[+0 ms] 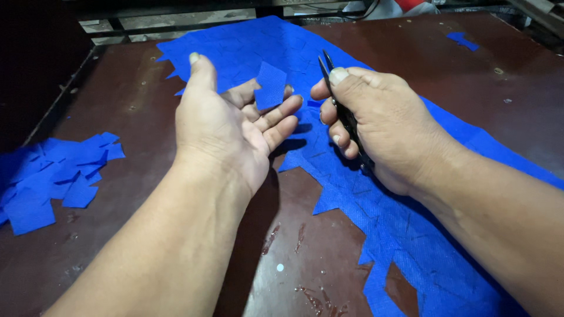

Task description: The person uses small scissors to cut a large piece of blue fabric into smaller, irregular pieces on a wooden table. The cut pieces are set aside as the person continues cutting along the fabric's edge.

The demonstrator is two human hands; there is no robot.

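Blue fabric piece (271, 86) and black snips (343, 111)
Piece — small, rectangular, tilted on open fingers; snips — blades pointing up, slightly apart.

1. Blue fabric sheet (405, 223): thin, matt, non-woven look, fine dimpled texture, jagged cut edges.
2. Small blue square (271, 86) on left hand (235, 126): same matt cloth.
3. Snips (343, 108) in right hand (382, 126): dark metal, dull sheen.
4. Table (305, 258): dark brown, smooth, slightly glossy, scuffed and spotted.
5. Pile of blue scraps (53, 179): matt cloth.
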